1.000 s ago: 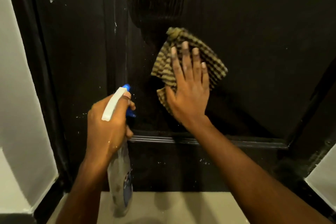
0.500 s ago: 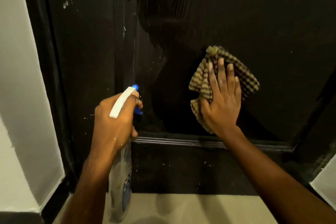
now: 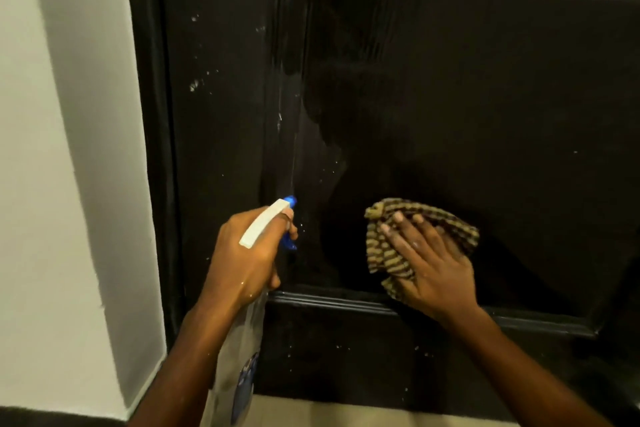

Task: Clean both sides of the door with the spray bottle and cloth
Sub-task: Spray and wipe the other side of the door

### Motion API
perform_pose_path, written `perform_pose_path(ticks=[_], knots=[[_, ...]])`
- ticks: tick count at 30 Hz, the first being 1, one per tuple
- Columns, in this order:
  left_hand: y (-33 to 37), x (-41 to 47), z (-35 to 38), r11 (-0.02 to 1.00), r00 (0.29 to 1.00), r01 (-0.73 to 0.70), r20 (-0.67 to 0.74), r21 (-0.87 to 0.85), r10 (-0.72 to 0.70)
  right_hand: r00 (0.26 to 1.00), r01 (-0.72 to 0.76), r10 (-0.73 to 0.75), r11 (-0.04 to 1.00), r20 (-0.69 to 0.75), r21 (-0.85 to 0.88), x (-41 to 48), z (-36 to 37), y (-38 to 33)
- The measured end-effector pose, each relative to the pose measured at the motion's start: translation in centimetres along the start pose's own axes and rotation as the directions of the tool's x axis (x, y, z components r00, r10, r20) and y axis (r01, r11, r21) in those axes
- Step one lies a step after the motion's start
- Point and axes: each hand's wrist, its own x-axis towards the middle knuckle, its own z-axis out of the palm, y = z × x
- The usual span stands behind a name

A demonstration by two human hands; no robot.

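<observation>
Low on the recessed panel, right of centre in the frame, we find the right hand [image 3: 433, 267] laid flat, fingers straight and slightly spread, pressing the checked cloth [image 3: 386, 255] to the door [image 3: 485, 97] just above the lower moulding [image 3: 329, 299]. A second ago the cloth sat higher on the panel with the fingers pointing straight up. It has since travelled down, and the fingers now slant toward the upper left. We judge this to be a wiping stroke reaching the foot of the panel. A wet sheen with vertical streaks shows across the upper part of the panel, which suggests that area has had its pass. The bottom rail under the moulding carries white specks and looks unwiped.

Left of centre, the left hand [image 3: 247, 253] is wrapped round the neck of the spray bottle [image 3: 242, 357], with a finger at the blue trigger and the nozzle facing the door. Its grip matches the earlier views. We cannot tell whether the trigger is being pulled.

Count:
- one door, with one face in view
- one spray bottle
- one cloth
- two hands, both occupied
- one white wall [image 3: 69, 149], filling the left of the frame

The specks are too small and scattered to count. The door's other side is out of view, so we judge the task no more than half done.
</observation>
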Motion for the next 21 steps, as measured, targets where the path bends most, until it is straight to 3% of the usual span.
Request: perform_pose_path(ticks=[5,9,12,16,21], knots=[[1.2,0.6,-1.5,1.0,1.0,0.017,-0.011,-0.008,-0.017,0.961,-0.254,0.248,0.967,-0.126,-0.028,10.5,-3.1,0.9],[2.2,0.8,-3.2,0.998,0.992,-0.067,-0.107,-0.011,0.066,0.946,-0.285,0.279,0.959,-0.164,-0.013,18.5,-4.5,-2.7],[3.0,0.5,-4.0,0.992,0.977,-0.127,-0.172,-0.003,0.124,0.98,-0.138,0.131,0.99,-0.147,-0.042,18.9,-3.4,-5.7],[3.5,-0.2,-4.7,0.994,0.97,-0.112,-0.217,0.017,0.113,0.976,0.188,-0.196,0.978,-0.091,-0.096,13.9,0.3,-8.7],[3.4,-1.0,-4.9,0.995,0.978,-0.1,-0.19,-0.031,0.092,0.822,0.549,-0.538,0.836,0.186,-0.009,5.4,4.0,-9.4]])
